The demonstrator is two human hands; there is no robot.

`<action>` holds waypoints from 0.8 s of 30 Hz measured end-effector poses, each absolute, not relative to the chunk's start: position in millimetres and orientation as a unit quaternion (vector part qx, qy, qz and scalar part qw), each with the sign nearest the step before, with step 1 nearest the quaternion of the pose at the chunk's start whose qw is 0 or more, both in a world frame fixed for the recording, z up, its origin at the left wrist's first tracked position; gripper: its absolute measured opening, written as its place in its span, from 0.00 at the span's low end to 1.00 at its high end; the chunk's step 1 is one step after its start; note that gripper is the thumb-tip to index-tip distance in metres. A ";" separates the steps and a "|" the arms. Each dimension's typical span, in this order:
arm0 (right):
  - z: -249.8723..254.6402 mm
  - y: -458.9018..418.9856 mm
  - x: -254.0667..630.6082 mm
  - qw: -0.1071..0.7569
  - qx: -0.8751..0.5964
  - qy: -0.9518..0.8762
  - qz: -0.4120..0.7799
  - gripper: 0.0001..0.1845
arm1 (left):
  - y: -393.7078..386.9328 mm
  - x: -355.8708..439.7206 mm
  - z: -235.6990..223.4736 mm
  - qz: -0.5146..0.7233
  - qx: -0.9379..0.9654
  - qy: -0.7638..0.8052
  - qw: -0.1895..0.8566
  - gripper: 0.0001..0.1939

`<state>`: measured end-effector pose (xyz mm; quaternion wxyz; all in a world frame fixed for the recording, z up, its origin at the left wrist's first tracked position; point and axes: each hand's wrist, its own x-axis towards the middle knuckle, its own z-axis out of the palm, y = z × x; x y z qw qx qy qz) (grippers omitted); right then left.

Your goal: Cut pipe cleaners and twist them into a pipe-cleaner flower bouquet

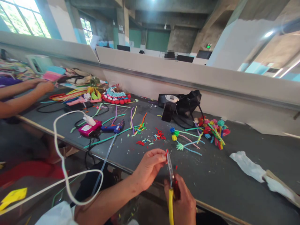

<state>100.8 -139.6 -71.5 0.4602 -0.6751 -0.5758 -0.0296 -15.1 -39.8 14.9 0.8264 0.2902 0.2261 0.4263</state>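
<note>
My left hand (149,167) pinches a small red piece (167,152), perhaps a bit of pipe cleaner, mostly hidden by the fingertips. In my right hand (184,201) is a pair of scissors (171,204) with yellow on the handle, its blades pointing up and away from me. The blade tips touch or overlap the red piece at my left fingertips; I cannot tell which. Beyond my hands, short red cuttings (160,134) and other coloured scraps lie on the dark table (220,184). Right of them are pipe-cleaner flowers (180,146) on long stems.
A pink box (90,128) with a white plug, a blue glue gun (113,127) and loose cables are at left. A phone (168,111) leans by a black bag (189,103). A bunch of flowers (215,129) lies right. Another person's hands (44,87) work far left.
</note>
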 end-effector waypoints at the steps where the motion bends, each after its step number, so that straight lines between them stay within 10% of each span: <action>1: -71.1 -139.7 100.3 0.458 -0.678 -0.575 -0.028 0.16 | -39.9 -15.1 15.1 0.427 0.290 0.229 0.826 0.06; 24: -62.3 -139.1 101.1 0.506 -0.691 -0.505 0.104 0.19 | -34.2 -18.5 12.5 0.420 0.341 0.250 0.803 0.05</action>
